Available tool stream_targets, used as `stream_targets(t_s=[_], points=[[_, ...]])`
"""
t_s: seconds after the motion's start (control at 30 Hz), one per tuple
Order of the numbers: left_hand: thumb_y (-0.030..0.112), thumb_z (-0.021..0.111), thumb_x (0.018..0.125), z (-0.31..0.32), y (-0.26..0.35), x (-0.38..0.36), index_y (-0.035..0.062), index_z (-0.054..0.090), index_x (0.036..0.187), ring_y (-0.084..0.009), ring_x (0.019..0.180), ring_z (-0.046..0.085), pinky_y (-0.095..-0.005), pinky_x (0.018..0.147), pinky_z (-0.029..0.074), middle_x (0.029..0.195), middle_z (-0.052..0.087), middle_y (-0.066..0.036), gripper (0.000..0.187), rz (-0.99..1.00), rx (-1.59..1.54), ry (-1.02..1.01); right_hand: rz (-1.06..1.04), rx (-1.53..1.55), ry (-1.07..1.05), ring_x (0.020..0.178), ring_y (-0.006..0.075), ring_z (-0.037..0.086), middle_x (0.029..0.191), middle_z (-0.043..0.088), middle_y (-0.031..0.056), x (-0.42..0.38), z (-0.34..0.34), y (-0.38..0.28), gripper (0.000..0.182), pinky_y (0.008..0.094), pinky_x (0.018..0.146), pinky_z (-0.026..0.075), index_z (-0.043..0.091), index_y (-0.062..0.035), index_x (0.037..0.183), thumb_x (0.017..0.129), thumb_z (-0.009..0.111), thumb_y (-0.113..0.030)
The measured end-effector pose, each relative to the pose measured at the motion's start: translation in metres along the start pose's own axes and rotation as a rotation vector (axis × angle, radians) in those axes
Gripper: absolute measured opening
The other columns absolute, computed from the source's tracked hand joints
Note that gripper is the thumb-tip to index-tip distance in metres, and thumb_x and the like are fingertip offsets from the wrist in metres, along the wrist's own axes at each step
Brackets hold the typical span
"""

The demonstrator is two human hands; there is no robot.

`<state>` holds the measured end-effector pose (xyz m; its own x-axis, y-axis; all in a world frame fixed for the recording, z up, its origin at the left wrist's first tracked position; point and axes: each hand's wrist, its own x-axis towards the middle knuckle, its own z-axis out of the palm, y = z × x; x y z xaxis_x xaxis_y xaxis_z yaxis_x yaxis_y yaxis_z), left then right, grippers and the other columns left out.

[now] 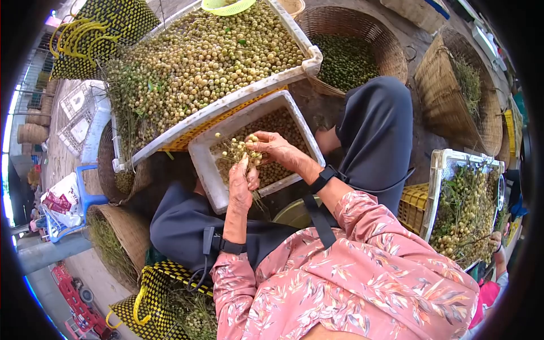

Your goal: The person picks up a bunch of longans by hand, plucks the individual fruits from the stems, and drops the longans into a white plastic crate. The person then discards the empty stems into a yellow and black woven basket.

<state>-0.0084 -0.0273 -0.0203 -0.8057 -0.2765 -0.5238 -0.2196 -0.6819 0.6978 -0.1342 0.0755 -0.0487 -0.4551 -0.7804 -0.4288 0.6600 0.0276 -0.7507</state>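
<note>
My left hand [240,182] is closed round the thin stems of a bunch of small round yellow-brown fruit [233,148], held above a white foam box [203,164]. My right hand [281,152] is curled against the upper right side of the bunch, its fingers and thumb on the fruit there. Loose fruit [288,127] of the same kind lies in the box, between my legs. Just beyond, a large white tray [224,90] holds a heap of such fruit [209,56], with stems hanging over its left side.
A yellow-green colander [228,7] rests on the heap. A wicker basket [391,42] holds green fruit; another basket [439,85] leans at right. A second tray [435,181] of bunches stands right, near another person's hand [497,243]. Woven bags [133,309] and a blue stool [90,184] are left.
</note>
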Motion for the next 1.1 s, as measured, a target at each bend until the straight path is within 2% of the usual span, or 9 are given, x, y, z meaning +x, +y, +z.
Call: stream_targets(t_s=[0.17,0.27,0.4,0.47,0.57,0.63,0.9,1.03,1.1], points=[[0.024,0.056,0.094,0.005,0.0,0.003,0.0151,0.053,0.088,-0.0034,0.046,0.036,-0.0195,0.039,0.028,0.062,0.047,0.005,0.011,-0.007,0.145,0.129,-0.254,-0.153,0.117,0.075,0.0141,0.055,0.088,0.06,0.0035,0.003,0.003,-0.005,0.036,0.0273,0.066,0.046,0.059,-0.0041,0.106,0.08,0.072,-0.027],[0.024,0.057,0.093,-0.005,-0.003,0.005,0.011,0.056,0.093,-0.0062,0.051,0.044,-0.0224,0.044,0.035,0.065,0.051,0.003,0.013,0.01,0.349,0.217,-0.898,-1.072,0.555,0.079,0.0234,0.056,0.089,0.059,0.0074,0.005,0.002,-0.008,0.046,0.0339,0.073,0.048,0.057,-0.002,0.109,0.077,0.073,-0.032],[0.026,0.057,0.091,-0.031,-0.03,0.027,-0.0055,0.055,0.104,-0.0258,0.069,0.059,-0.0378,0.065,0.046,0.076,0.062,-0.018,0.034,0.25,1.041,0.331,-0.648,-0.948,0.306,0.082,0.0276,0.056,0.089,0.056,0.0106,-0.021,0.044,-0.039,0.047,0.0382,0.075,0.047,0.057,-0.0069,0.11,0.076,0.07,-0.037],[0.027,0.056,0.091,-0.02,-0.029,0.022,-0.0094,0.052,0.106,-0.0313,0.076,0.061,-0.0423,0.073,0.046,0.081,0.062,-0.025,0.04,0.277,1.094,0.244,-0.641,-0.865,0.192,0.079,0.0256,0.058,0.079,0.058,0.0103,-0.005,0.037,-0.014,0.021,0.0369,0.072,0.048,0.066,-0.007,0.089,0.078,0.068,-0.024],[0.03,0.051,0.094,-0.012,-0.013,0.013,0.0055,0.056,0.098,-0.0102,0.056,0.045,-0.0248,0.051,0.036,0.068,0.054,-0.003,0.025,0.044,0.514,0.122,-0.336,-0.09,0.217,0.062,0.0114,0.057,0.069,0.063,0.004,-0.002,0.023,-0.006,0.012,0.0263,0.059,0.047,0.067,-0.0001,0.082,0.082,0.063,-0.011],[0.035,0.047,0.096,0.013,0.008,-0.002,0.0139,0.053,0.096,-0.0049,0.048,0.036,-0.0191,0.043,0.028,0.063,0.046,0.004,0.022,-0.085,0.081,0.059,-0.322,-0.047,0.192,0.06,0.0062,0.053,0.067,0.061,-0.0001,-0.007,0.015,-0.013,0.011,0.022,0.056,0.044,0.066,-0.0001,0.082,0.084,0.063,-0.01],[0.023,0.054,0.095,0.004,0.006,0.0,0.0137,0.059,0.096,-0.0015,0.054,0.045,-0.0173,0.045,0.035,0.068,0.052,0.008,0.011,0.202,0.246,0.215,-0.259,-0.273,0.077,0.073,0.0048,0.05,0.078,0.058,-0.0027,-0.013,0.015,-0.007,0.014,0.0206,0.065,0.042,0.063,-0.0032,0.088,0.085,0.068,-0.016],[0.017,0.054,0.095,0.007,0.005,-0.006,0.0106,0.061,0.105,0.0012,0.062,0.046,-0.0162,0.051,0.037,0.076,0.055,0.009,0.014,0.158,0.403,0.233,-0.524,-0.48,0.058,0.071,0.0085,0.052,0.077,0.058,0.0024,-0.011,0.017,-0.006,0.016,0.024,0.067,0.044,0.062,0.0008,0.087,0.081,0.068,-0.013],[0.015,0.054,0.095,0.002,0.002,-0.004,0.0085,0.061,0.104,-0.0008,0.067,0.048,-0.0181,0.057,0.04,0.079,0.056,0.008,0.013,0.174,0.44,0.249,-0.4,-0.543,0.046,0.071,0.0093,0.053,0.077,0.059,0.0027,-0.012,0.013,-0.01,0.018,0.0256,0.066,0.045,0.062,0.0007,0.087,0.081,0.068,-0.014]])
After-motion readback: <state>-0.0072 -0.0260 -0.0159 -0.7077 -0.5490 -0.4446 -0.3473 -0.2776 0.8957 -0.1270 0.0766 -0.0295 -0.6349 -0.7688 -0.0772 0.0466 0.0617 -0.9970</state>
